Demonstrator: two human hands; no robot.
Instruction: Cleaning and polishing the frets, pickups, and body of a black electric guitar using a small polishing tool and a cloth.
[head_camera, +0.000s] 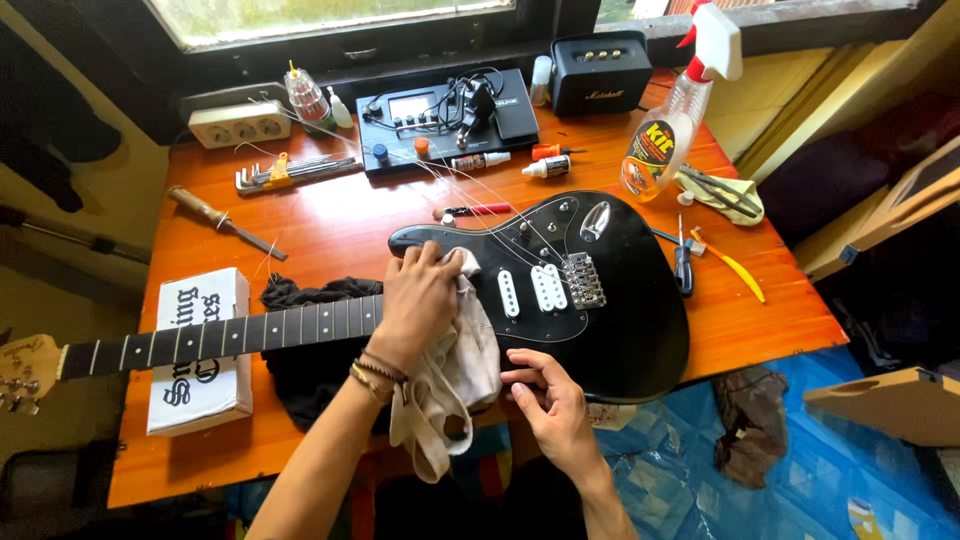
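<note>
On table (330, 215), glossy black guitar (620, 330).

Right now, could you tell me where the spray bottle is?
The spray bottle stands at the table's far right, between the small black speaker and the guitar body.

Both forearms are bare; no sleeves reach into view. The left hand (418, 298) carries no ring or glove. The left wrist wears a stack of thin bracelets (375, 372): dark cord bands nearest the hand, then a brass-coloured band farther up the arm from those cords. The right hand (556, 410) is bare, with no ring, glove or watch. The right wrist carries no band. Fingernails on both hands are short and unpainted.
</note>
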